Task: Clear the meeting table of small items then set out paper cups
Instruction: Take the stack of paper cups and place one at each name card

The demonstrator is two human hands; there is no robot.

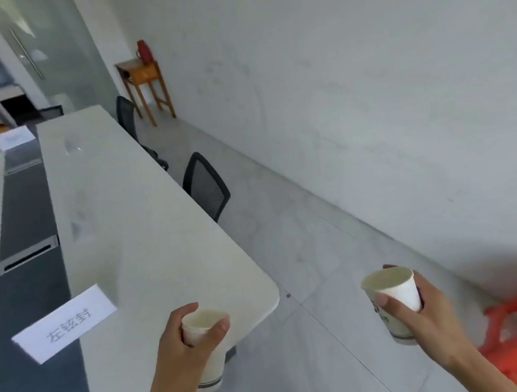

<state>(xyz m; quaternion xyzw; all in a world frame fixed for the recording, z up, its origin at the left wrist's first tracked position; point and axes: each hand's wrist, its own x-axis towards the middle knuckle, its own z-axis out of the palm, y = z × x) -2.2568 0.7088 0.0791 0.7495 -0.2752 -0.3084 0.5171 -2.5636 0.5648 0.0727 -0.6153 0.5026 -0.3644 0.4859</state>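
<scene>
Left hand [184, 342] and right hand [422, 309] each grip a paper cup [205, 346] (both empty); set at the table [153, 210] corner, one could tip off.

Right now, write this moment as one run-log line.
left hand: holds left cup | right hand: holds right cup over floor | name card: on table
</scene>
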